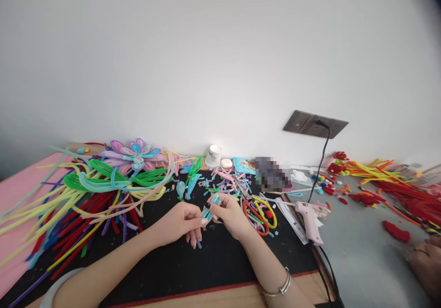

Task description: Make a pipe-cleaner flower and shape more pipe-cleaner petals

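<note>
The left hand (182,222) pinched the near end of the blue piece (206,214) and the right hand (230,212) its far side, so it lay directly between the two grips, long axis slanting away rightward, neither hand clearly nearer.

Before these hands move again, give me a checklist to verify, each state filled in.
1. Light-blue fuzzy piece pinched by the fingers of the left hand and right hand: ok.
2. Glue gun out of both hands, lying to their right: ok.
3. Black plug seated in the wall socket: ok.
4. Glue gun hot: cannot tell.
5. Black mat free of loose scraps: not ok, many lie beyond the hands.
</note>
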{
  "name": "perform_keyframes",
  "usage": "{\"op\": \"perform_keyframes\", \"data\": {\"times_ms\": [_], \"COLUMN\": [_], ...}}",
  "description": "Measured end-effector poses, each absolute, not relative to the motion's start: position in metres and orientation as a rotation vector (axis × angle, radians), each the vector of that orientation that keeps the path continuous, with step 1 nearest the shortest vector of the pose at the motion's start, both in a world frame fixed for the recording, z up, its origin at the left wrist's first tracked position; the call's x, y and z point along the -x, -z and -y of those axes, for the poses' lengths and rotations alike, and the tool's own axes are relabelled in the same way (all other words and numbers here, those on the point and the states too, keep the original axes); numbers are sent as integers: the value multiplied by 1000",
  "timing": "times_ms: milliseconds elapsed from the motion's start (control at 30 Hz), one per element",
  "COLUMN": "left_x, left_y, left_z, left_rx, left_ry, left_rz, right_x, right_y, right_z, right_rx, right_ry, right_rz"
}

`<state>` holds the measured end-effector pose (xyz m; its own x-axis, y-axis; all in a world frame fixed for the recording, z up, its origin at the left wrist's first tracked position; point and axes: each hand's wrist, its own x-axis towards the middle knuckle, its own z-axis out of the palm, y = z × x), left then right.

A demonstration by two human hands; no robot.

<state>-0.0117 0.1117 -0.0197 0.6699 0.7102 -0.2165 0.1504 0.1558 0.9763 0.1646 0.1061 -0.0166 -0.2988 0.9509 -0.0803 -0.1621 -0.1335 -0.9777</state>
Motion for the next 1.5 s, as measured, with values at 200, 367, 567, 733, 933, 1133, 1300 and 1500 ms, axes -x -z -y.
{"op": "perform_keyframes", "data": {"times_ms": [200,367,567,733,933,1133,1300,1500], "left_x": [13,15,16,15,14,15,13,13], "left_y": [28,25,21,25,20,16,14,21], "left_z": [-117,-120,-123,-124,-122,-121,-120,-120], "left_rx": [-1426,-1466,-1452,-1361,-1399,-1454,-1457,-1378], "left_ry": [-582,-698,-817,-760,-739,-802,-872,-883], "left_rz": [-816,-847,-883,-896,-954,-981,-1018,-978], "right_x": [-166,-168,-167,-163,-160,-160,-158,-156], "right_y": [15,12,15,20,19,18,16,14], "right_z": [-107,-108,-109,-108,-106,-106,-106,-102], "right_rx": [1031,1037,1069,1097,1118,1120,1114,1132], "right_ry": [-1515,-1536,-1544,-1428,-1417,-1390,-1368,-1320], "right_rz": [1193,1172,1141,1193,1264,1269,1250,1194]}}
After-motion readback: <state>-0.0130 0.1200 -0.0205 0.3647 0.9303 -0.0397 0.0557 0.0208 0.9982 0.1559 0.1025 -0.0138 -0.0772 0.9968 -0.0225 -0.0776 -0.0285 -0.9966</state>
